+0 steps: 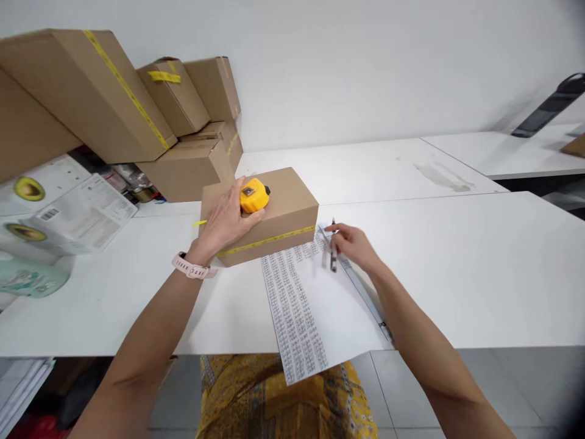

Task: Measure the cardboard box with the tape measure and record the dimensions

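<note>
On top of a closed cardboard box (287, 192) rests my left hand (223, 216), its thumb and fingers curved round a yellow tape measure (254, 196). Yellow tape runs along the box's near side. My right hand (351, 244) is closed on a slim pen (333, 262), held roughly upright over a printed sheet (292, 311). The sheet carries columns of small repeated print and hangs over the table's front edge. One corner of it lies by the box. A long ruler-like strip (365, 299) lies along the sheet's right side, partly beneath my right forearm.
Cardboard boxes (105, 97) are stacked at the back left against the wall. White cartons with avocado pictures (82, 207) and a pale green bottle (34, 277) stand at the left. A dark bottle (548, 107) is at the far right. A gap (539, 183) separates the tables there.
</note>
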`<state>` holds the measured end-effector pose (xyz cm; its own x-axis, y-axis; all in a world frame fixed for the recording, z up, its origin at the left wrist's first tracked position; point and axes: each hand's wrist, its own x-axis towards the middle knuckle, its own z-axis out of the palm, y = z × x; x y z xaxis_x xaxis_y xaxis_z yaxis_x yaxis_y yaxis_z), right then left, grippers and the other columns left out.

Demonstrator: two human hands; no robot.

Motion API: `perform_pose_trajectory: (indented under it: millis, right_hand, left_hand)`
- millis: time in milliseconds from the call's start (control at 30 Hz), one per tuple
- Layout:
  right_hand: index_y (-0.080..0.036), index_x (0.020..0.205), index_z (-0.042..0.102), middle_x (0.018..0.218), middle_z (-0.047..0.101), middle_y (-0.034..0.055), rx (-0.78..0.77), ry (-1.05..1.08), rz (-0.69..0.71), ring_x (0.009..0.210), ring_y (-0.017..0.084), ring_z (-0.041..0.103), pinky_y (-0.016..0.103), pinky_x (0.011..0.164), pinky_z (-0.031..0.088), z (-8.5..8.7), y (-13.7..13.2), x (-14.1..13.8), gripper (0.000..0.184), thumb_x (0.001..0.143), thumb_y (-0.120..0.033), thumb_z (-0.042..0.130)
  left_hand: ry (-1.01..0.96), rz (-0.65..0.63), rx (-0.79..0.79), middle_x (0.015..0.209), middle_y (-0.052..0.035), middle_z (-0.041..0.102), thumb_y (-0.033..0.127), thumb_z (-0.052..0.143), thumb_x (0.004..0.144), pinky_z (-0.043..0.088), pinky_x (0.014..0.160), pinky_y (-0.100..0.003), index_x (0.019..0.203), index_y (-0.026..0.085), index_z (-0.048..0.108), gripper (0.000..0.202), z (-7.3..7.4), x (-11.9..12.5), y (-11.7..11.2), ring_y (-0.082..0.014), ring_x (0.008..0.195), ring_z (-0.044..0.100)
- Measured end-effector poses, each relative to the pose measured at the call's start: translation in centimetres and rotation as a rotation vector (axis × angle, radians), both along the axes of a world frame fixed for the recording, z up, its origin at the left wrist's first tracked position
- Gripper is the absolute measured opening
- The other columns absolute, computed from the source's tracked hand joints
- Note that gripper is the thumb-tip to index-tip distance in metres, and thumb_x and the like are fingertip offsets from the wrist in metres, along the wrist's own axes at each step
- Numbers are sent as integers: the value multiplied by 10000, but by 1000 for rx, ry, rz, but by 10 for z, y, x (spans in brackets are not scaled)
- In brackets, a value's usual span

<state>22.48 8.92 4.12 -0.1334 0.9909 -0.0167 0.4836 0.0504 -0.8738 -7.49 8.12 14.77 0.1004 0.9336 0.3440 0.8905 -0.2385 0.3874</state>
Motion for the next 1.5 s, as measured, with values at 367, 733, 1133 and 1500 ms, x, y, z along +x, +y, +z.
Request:
perform_pose_trajectory:
  millis: [367, 733, 1133, 1500]
  right_hand:
    - [-229, 700, 608, 516, 589, -24, 105, 604, -78, 639, 185, 661, 383, 752, 563, 10, -24, 47, 387, 808, -563, 771]
    - [-192, 1055, 727, 922, 746, 59, -211, 519, 245, 835, 173, 667, 359, 810, 539, -3, -28, 24, 411, 808, -515, 787]
    - [-228, 783, 510, 603, 512, -60, -44, 371, -44, 535, 104, 429, 269, 518, 348, -38, -15, -16, 372, 808, -523, 735]
    - [-225, 809, 543, 659, 570, -39, -150, 412, 38, 554, 108, 499, 279, 535, 410, -33, -30, -44, 336, 794, -478, 764]
  left_hand:
    - [0, -61, 97, 1333, -124, 635, 432, 728, 815, 374, 1094, -607, 1435, 253, 521, 677, -4, 1, 19, -406, 1226, 574]
    - [79, -860, -121, 1557, -178, 482, 508, 573, 961, 221, 1246, -564, 1466, 164, 491, 616, -131, 80, -73, -336, 1518, 336]
    - [314, -831, -271, 1696, -209, 140, 684, 495, 959, -46, 1263, -543, 1591, 72, 277, 906, -143, 88, -70, -362, 1587, 21]
    - [369, -711, -141, 1559, -315, 406, 615, 582, 937, 154, 1213, -641, 1512, 11, 434, 847, -144, 101, -86, -476, 1482, 322]
